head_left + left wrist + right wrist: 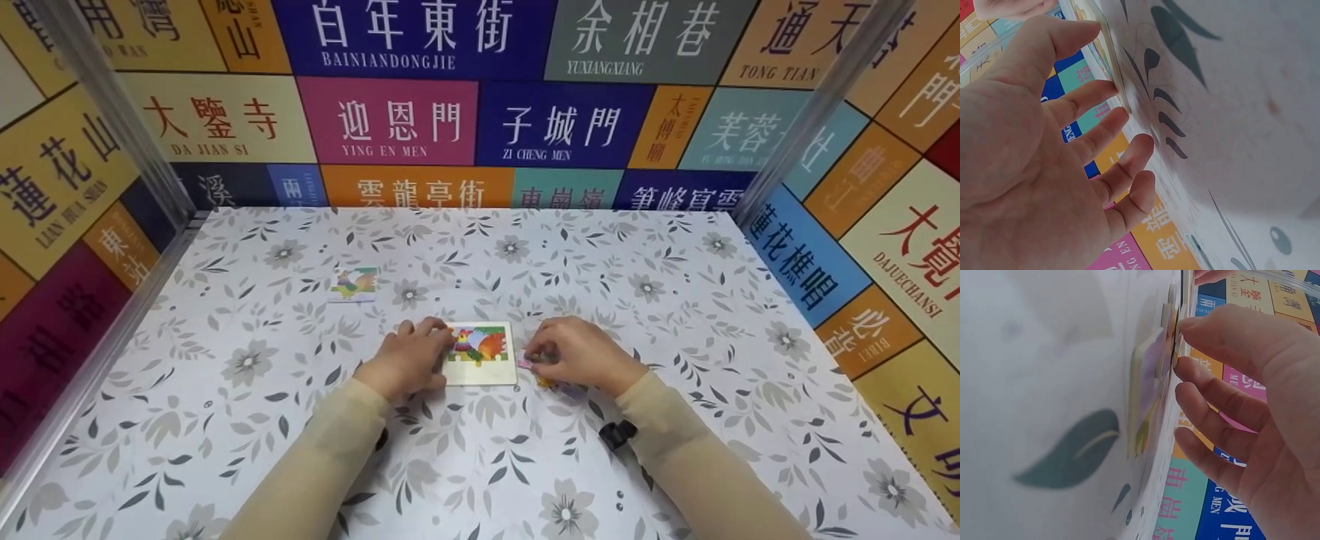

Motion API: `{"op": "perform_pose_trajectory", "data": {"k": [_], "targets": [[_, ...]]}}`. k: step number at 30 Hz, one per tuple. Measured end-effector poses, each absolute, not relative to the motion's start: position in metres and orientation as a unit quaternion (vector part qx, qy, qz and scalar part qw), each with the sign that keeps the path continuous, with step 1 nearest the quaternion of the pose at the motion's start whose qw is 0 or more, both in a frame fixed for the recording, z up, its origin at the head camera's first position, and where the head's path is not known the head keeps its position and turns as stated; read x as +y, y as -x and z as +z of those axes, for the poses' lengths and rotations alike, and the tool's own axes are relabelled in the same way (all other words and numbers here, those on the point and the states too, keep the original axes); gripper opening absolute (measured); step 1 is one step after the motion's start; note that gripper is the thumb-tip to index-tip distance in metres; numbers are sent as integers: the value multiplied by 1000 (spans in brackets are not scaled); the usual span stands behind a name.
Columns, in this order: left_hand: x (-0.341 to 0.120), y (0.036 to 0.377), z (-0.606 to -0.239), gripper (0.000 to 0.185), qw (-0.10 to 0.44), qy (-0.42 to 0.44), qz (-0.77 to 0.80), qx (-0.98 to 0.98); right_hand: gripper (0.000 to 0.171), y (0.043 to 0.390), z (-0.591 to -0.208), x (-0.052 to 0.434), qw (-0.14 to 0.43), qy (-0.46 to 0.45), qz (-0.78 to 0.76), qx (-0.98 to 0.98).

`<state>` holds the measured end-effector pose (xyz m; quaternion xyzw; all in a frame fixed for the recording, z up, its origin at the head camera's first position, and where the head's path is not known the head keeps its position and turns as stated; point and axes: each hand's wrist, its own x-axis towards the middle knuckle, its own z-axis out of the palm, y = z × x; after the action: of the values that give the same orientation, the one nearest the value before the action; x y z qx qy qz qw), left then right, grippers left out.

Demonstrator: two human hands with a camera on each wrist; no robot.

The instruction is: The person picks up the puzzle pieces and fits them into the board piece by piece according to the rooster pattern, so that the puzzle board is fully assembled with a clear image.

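A small white puzzle board (480, 354) with a colourful rooster picture lies flat on the flower-patterned table (247, 420). My left hand (409, 354) rests at the board's left edge. Its fingers (1107, 132) are spread and nearly straight, with the tips on the table. My right hand (574, 354) is just right of the board, over a few loose puzzle pieces (551, 384). In the right wrist view its thumb and forefinger tips (1185, 343) pinch the edge of a small piece (1172, 322) beside flat purple and yellow pieces (1148, 385).
A small picture card (354, 284) showing the same rooster lies farther back on the left. Walls covered in coloured sign panels (480, 112) close in the table at the back and on both sides.
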<state>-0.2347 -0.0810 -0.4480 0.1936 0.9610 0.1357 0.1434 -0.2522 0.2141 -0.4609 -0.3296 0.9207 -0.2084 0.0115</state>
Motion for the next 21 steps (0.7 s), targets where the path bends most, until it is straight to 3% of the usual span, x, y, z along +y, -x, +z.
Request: {"op": "perform_pose_trajectory", "data": {"k": [21], "targets": [[-81,235,-447,61,141,-197,132,961,8,249,-459,206,1,343,-216,914]]}}
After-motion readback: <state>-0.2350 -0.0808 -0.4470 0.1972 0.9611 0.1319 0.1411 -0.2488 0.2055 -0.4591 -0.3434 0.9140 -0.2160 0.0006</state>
